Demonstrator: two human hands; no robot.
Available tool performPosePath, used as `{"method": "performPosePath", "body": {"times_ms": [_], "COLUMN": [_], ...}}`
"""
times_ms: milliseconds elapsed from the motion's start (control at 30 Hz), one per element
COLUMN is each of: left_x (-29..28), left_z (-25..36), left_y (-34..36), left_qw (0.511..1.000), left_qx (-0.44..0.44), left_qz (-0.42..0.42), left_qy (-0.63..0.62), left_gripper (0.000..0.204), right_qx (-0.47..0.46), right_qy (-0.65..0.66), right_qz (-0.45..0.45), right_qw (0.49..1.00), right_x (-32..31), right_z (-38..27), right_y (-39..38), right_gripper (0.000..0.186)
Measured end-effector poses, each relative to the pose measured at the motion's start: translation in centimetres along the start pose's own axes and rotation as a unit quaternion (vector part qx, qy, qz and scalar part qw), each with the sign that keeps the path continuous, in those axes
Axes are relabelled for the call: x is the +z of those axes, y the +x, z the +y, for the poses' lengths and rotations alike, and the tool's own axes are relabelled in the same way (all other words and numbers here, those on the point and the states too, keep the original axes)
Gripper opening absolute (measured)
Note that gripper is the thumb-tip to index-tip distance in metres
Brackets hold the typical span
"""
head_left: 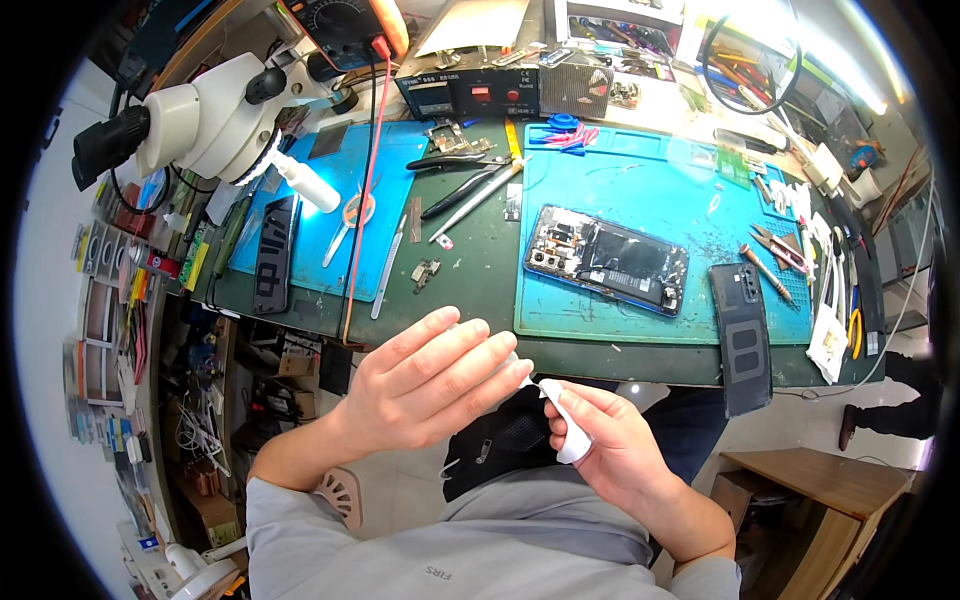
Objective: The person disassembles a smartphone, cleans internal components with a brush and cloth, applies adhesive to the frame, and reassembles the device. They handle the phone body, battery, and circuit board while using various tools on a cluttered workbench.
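Observation:
My left hand (430, 385) is in front of the bench edge, back upward, its fingers curved and pressed together. A bit of something pale shows at its fingertips, but the palm and thumb are hidden. Close to its right, my right hand (615, 445) pinches a folded white tissue (573, 442) between thumb and fingers. Beyond both hands, an opened phone (608, 262) lies on a blue work mat (570, 322), its battery and inner parts exposed. A detached dark phone back cover (742, 340) rests at the bench's front edge, partly overhanging it.
A white microscope (205, 118) stands at the left beside another dark phone panel (276, 255). Scissors (350, 222), tweezers (388, 268) and pliers (455, 190) lie left of the mat. At the right are a screwdriver (768, 274) and several hand tools. A multimeter (345, 28) hangs above.

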State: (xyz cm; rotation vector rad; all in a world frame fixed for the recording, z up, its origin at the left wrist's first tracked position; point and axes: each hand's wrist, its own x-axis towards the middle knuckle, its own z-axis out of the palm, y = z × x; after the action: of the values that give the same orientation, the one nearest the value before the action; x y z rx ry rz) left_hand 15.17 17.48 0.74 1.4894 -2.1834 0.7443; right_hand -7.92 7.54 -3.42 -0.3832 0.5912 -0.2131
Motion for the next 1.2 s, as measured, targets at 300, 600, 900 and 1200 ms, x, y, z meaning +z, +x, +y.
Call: {"method": "performPosePath", "body": {"times_ms": [300, 600, 900, 1200], "left_x": [0.04, 0.06, -0.06, -0.6], "left_z": [-0.14, -0.35, -0.65, -0.86], "left_y": [-0.1, -0.41, -0.73, -0.63], "left_qw": [1.0, 1.0, 0.999, 0.995], "left_qx": [-0.011, -0.01, 0.028, 0.082], "left_qz": [0.006, 0.007, 0.013, 0.018], "left_qy": [0.001, 0.003, 0.025, 0.044], "left_gripper": [0.023, 0.022, 0.019, 0.022], "right_qx": [0.007, 0.016, 0.018, 0.021], "right_qy": [0.004, -0.005, -0.009, -0.013], "right_qz": [0.0, 0.001, 0.011, 0.01], "right_qw": [1.0, 1.0, 1.0, 1.0], "right_x": [0.06, 0.16, 0.47, 0.6], "right_z": [0.0, 0.23, 0.37, 0.46], "right_y": [0.16, 0.49, 0.85, 0.99], "right_gripper": [0.035, 0.035, 0.035, 0.036]}}
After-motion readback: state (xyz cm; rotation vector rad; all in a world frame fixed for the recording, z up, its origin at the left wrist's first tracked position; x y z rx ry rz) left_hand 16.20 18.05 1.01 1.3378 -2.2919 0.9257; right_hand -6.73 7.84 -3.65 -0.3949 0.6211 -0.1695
